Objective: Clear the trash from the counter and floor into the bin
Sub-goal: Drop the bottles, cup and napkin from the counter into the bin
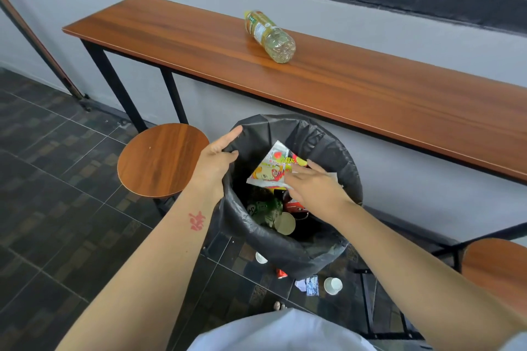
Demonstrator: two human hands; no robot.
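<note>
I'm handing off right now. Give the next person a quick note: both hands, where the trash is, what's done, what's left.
Left hand: gripping the black liner at the bin rim, holding it open.
Right hand: open over the bin, at the snack wrapper, which is dropping in.
Done: cups and wrappers already inside the bin.
Left: plastic bottle lying on the counter; on the floor by the bin, two white cups, a red wrapper and paper scraps.

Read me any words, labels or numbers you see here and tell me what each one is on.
No text here can be read with confidence.
Bottle label on the counter: print too small.
Snack wrapper at the right hand, over the bin: stylised lettering, blurred.
Green packet in the bin: white marks, illegible.
Red mark on the left forearm: smudged.
Floor wrapper: too small.
</note>
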